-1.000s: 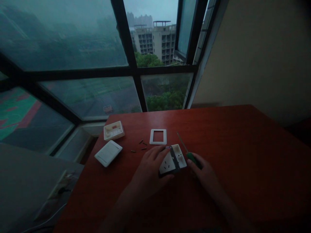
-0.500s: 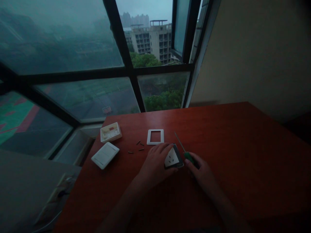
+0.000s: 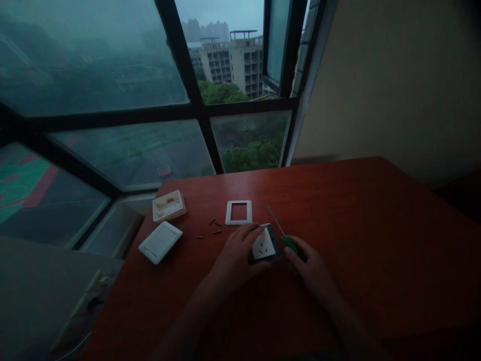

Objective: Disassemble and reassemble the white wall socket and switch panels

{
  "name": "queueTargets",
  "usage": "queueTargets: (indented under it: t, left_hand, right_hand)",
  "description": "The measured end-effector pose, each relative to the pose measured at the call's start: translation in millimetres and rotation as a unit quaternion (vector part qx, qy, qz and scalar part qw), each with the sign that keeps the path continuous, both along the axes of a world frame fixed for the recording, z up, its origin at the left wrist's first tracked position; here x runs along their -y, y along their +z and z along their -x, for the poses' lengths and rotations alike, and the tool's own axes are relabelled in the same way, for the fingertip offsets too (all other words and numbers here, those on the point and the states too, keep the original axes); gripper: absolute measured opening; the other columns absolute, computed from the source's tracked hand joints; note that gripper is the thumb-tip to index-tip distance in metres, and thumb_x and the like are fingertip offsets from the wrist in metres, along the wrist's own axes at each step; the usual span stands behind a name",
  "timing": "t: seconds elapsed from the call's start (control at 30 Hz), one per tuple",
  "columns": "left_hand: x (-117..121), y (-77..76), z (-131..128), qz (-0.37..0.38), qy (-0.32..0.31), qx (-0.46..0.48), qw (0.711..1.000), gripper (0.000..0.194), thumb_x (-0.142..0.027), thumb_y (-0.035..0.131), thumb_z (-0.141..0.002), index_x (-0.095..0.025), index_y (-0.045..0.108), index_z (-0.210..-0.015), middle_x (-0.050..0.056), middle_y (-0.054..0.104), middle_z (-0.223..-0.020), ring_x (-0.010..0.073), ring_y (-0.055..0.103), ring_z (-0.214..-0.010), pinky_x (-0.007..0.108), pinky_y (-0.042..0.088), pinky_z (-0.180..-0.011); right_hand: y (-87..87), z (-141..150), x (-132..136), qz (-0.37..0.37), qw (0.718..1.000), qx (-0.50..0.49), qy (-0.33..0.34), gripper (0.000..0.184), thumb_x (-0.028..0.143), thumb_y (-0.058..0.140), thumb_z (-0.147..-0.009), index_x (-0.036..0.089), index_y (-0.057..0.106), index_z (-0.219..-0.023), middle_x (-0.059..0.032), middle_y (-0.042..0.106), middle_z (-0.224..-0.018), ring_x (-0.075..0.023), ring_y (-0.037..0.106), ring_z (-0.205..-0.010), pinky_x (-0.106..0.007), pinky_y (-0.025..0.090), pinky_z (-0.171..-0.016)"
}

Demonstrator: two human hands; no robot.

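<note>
My left hand (image 3: 236,258) is half curled around the socket panel (image 3: 264,246), fingers over its far edge and thumb along the near one, so it is held between them. The panel's white face, with its dark slots, is turned up toward me, and a dark border shows along its near and right sides; I can't tell what lies hidden under it. Just to its right, my right hand (image 3: 308,263) is closed around the green handle of a screwdriver (image 3: 290,243), its thin shaft pointing away from me and a little to the left, apart from the panel. I can't tell whether its tip touches the table (image 3: 345,215). Past my left fingers a white square frame (image 3: 228,214) lies flat, its middle open to the red-brown wood. Left of that, four small screws (image 3: 217,232) lie scattered on their sides. Farther left, near the table's edge, there's a white cover plate (image 3: 161,242) set at a slant, and just beyond it an open cream box (image 3: 170,206) showing its inside. Behind the table stands a dark-framed window (image 3: 203,110), with trees and a pale building (image 3: 244,65) outside.
</note>
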State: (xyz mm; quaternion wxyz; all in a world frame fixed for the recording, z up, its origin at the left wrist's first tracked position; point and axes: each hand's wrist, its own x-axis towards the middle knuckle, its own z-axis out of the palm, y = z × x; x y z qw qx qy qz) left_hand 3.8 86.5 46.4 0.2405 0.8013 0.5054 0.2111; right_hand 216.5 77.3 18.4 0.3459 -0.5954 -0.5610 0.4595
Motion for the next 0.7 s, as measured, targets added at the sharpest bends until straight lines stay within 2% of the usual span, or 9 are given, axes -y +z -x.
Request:
queueTargets:
  t: [0.27,0.43,0.57,0.7]
  left_hand:
    - [3.8,4.5,3.1,-0.008,0.013,0.006,1.000,0.075,-0.023,0.080,-0.067,-0.028,0.045,-0.133,0.006,0.045,-0.142,0.0286,0.043,-0.128,0.048,0.039,-0.107]
    - [5.9,5.8,3.5,-0.021,0.015,-0.014,1.000,0.074,-0.026,0.081,-0.066,-0.029,0.047,-0.131,0.007,0.048,-0.139,0.0315,0.044,-0.127,0.051,0.038,-0.106]
    - [7.7,4.0,4.6,-0.024,0.005,-0.025,0.999,0.080,-0.029,0.084,-0.062,-0.027,0.046,-0.133,0.007,0.047,-0.139,0.0315,0.042,-0.128,0.051,0.037,-0.106]
    - [6.5,5.9,2.0,-0.015,-0.001,-0.033,0.999,0.082,-0.029,0.083,-0.062,-0.028,0.043,-0.134,0.006,0.046,-0.140,0.0313,0.039,-0.128,0.051,0.036,-0.106]
  right_hand:
    - [1.2,0.1,0.4,0.013,1.000,-0.016,0.014,0.045,0.049,0.051,-0.084,0.018,0.064,-0.114,-0.0052,0.069,-0.075,-0.0214,0.064,-0.068,-0.033,0.051,-0.062]
    - [3.2,1.1,0.0,0.012,1.000,-0.013,0.007,0.044,0.047,0.052,-0.083,0.018,0.064,-0.114,-0.0076,0.070,-0.085,-0.0223,0.065,-0.073,-0.033,0.051,-0.064]
    - [2.5,1.0,0.0,0.026,0.999,-0.012,0.019,0.047,0.047,0.050,-0.085,0.016,0.060,-0.117,-0.0078,0.069,-0.083,-0.0215,0.064,-0.069,-0.033,0.050,-0.061]
    - [-0.4,-0.1,-0.3,0.003,1.000,-0.006,0.015,0.044,0.046,0.052,-0.084,0.017,0.062,-0.115,-0.0081,0.070,-0.087,-0.0220,0.064,-0.073,-0.034,0.050,-0.065]
